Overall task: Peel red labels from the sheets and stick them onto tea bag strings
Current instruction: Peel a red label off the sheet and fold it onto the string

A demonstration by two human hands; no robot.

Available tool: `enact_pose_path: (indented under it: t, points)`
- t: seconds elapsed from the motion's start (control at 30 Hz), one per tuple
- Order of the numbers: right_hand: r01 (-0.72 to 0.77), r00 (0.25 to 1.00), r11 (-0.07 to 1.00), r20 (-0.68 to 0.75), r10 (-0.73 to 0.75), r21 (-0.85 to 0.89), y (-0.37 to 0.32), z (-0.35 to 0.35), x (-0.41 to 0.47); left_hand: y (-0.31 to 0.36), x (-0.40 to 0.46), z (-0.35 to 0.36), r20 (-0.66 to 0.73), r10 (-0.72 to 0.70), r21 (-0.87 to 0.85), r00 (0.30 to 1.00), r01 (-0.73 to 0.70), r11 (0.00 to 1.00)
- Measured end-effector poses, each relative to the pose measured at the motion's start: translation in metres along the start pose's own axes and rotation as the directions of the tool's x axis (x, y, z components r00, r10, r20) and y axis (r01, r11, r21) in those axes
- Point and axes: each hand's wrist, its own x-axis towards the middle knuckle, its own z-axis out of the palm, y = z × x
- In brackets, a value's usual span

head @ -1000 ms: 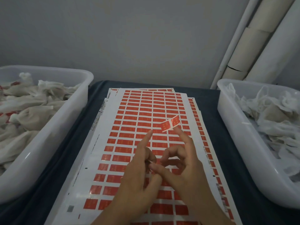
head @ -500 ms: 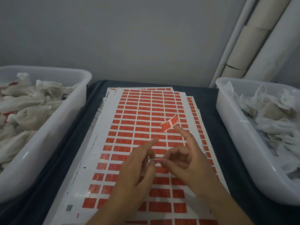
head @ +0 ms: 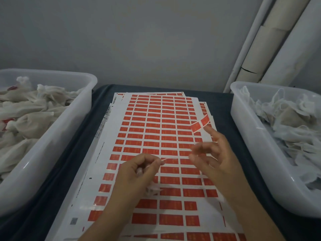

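Thin string (head: pixel 169 158) being pinched by left hand (head: pixel 139 173) fingers, red label (head: pixel 199 125) being carried on right hand (head: pixel 215 153) fingertip, fingers being held loosely spread, over label sheets (head: pixel 156 129).

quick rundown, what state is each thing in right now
left hand: pinching a thin string
string: stretched between the hands
right hand: fingers spread, blurred
peeled label: stuck on right fingertip, off the sheet
label sheets: stacked flat
left bin: holds tea bags
right bin: holds tea bags

I find no legible text. The red labels (head: pixel 166 131) carry gold print too small to read, and the black marginal print on the label sheets (head: pixel 104 126) is blurred.
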Motion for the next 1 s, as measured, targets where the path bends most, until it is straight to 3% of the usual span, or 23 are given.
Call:
enact_pose_path:
  t: [0.27,0.7,0.87,1.0]
  points:
    - [-0.142,0.967,0.967,0.238,0.09,0.211,-0.01,0.02,-0.013,0.0,-0.001,0.002,0.056,0.049,0.106,0.997,-0.055,0.993]
    - [-0.1,0.988,0.982,0.136,0.078,0.16,-0.003,0.021,-0.012,0.0,-0.003,0.004,0.082,0.068,0.122,0.994,-0.077,0.989]
    - [-0.063,0.992,0.983,0.122,0.042,0.171,-0.003,0.021,-0.013,0.001,-0.005,0.003,0.063,-0.003,0.02,0.998,0.002,1.0]
    - [-0.05,0.993,0.985,0.114,0.032,0.166,-0.003,0.021,-0.012,0.006,-0.007,0.004,0.081,0.016,-0.032,0.997,-0.013,0.999]
